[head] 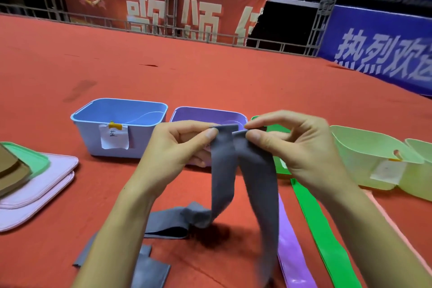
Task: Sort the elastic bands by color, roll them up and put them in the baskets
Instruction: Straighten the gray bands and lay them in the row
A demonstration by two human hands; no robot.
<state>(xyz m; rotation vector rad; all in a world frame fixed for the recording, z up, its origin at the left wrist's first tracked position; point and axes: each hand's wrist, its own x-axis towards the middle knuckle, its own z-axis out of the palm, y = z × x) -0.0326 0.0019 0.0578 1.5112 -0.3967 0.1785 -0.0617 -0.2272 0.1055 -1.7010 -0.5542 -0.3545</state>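
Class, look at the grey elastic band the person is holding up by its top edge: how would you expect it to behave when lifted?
Probably floppy: the grey elastic band hangs limp from both hands and crumples onto the red cloth. Likely light, since fingertip pinches hold it. It seems unlikely to roll away, being flat.

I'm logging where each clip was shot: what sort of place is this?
Probably a stage or platform in an indoor arena or event hall, not a home or workshop. A red carpet covers the floor, metal truss railing edges it, and large banners hang beyond: a red banner and a blue banner.
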